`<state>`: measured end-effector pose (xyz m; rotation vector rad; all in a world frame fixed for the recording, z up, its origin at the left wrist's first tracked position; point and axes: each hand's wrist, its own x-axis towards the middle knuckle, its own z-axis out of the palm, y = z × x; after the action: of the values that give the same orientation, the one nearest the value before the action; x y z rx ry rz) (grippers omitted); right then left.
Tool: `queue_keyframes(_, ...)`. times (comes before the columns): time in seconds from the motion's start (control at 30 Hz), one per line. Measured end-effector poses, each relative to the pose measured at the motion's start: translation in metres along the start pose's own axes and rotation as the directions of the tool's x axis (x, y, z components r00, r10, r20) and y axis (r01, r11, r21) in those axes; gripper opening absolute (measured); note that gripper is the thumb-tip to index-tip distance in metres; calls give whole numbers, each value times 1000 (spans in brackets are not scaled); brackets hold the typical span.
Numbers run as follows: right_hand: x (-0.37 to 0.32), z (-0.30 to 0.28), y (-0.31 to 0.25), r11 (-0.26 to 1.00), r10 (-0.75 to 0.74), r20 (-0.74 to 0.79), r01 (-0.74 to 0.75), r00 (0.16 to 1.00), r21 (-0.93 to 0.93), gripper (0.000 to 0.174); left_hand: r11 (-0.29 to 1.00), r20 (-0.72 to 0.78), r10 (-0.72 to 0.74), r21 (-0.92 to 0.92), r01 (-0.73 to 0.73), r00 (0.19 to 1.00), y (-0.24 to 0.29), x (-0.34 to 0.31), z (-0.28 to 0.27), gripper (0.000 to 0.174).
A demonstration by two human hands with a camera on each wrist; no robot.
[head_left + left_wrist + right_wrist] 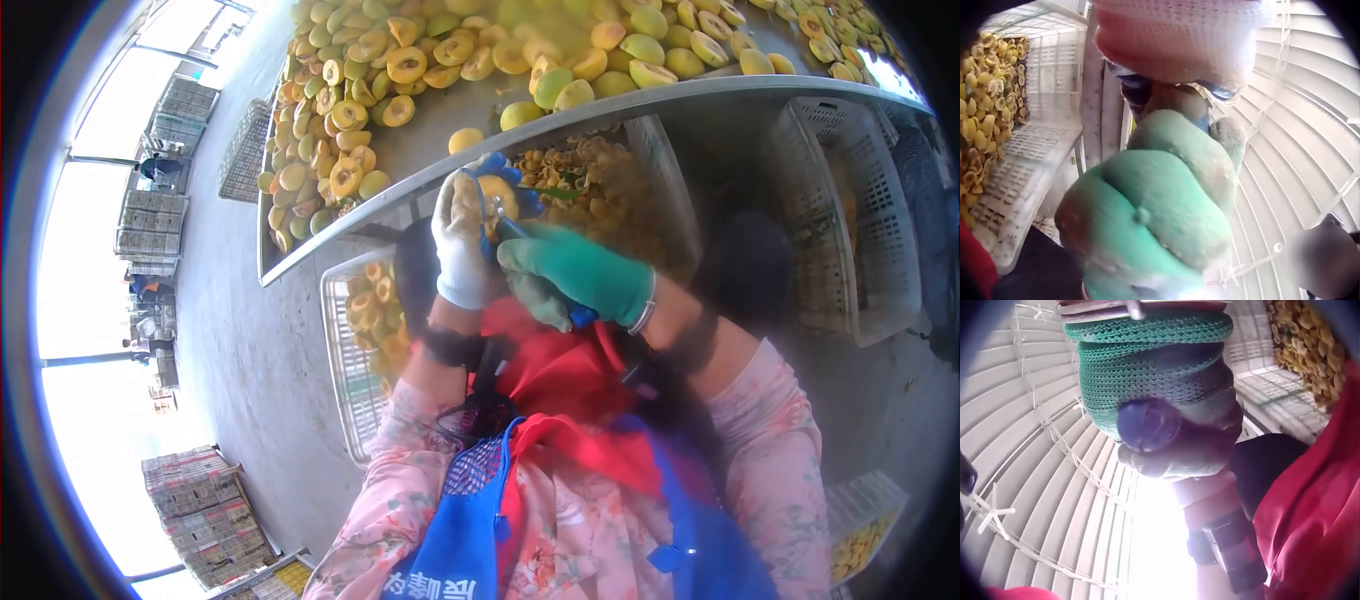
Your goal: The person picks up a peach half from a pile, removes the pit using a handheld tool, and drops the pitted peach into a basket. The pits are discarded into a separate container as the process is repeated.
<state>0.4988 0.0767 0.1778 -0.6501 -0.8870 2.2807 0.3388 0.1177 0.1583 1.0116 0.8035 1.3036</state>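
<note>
Centrally, left hand: in the head view, the left hand (462, 235), in a white glove with blue fingertips, is curled around a yellow fruit (497, 197), held up just beyond the near rim of the worktop (440, 108).
Green glove: the right hand (580, 268) is closed around a tool with a blue handle (583, 317), close against the left hand; the tool's working end is too blurred to describe.
Worktop: fruit halves (350, 115), many showing hollow centers, are heaped on the metal surface.
Crates: a white crate (342, 400) holding cut fruit stands at the person's left; under the worktop, small fruit pieces (570, 175) fill another container.
Left wrist view: the right hand's green knuckles fill the middle; the fruit is partly visible between the gloves, under the white one.
Right wrist view: the rounded butt of the blue handle pokes out of the green fist; the fruit cannot be seen. Beyond hangs a black device (1232, 550) strapped to the left forearm, beside red cloth (1310, 506).
</note>
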Motion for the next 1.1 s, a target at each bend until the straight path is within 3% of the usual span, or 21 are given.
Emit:
queue_keyframes(0.17, 5, -11, 8, 904, 86, 178, -152, 980, 401, 20, 990, 79, -69, -117, 78, 995, 8, 2, 5, 47)
queue_keyframes(0.37, 6, -10, 8, 969, 98, 80, -114, 992, 220, 22, 972, 128, -120, -188, 143, 984, 1, 5, -4, 43)
queue_keyframes(0.47, 7, -17, 12, 902, 149, 192, -213, 970, 376, 25, 984, 124, -132, -104, 146, 983, 1, 1, -4, 53)
queue_keyframes(0.57, 5, -15, 15, 876, 110, 276, -224, 955, 427, 27, 971, 148, -138, -177, 163, 979, -5, 2, -12, 58)
queue_keyframes(0.67, 4, -13, 15, 893, 88, 245, -186, 966, 410, 25, 967, 140, -131, -201, 158, 981, -2, 3, -5, 59)
queue_keyframes(0.77, 5, -12, 12, 958, 44, 138, -81, 989, 274, 23, 950, 94, -146, -264, 166, 985, -6, 8, 4, 58)
queue_keyframes(0.87, 4, -13, 10, 998, -63, 28, 63, 998, 21, 21, 928, 0, -180, -332, 169, 984, -6, 12, 12, 57)
queue_keyframes(0.97, -7, -16, 0, 991, -107, -43, 103, 993, -88, 19, 866, -21, -215, -467, 181, 976, -14, 22, -7, 57)
queue_keyframes(1.03, -9, -26, -3, 959, -236, -122, 211, 964, -190, 18, 811, -8, -296, -531, 247, 955, -9, 22, -18, 56)
queue_keyframes(1.1, -8, -37, -3, 918, -347, -196, 289, 917, -274, 19, 841, 8, -301, -469, 270, 953, -9, 19, -29, 54)
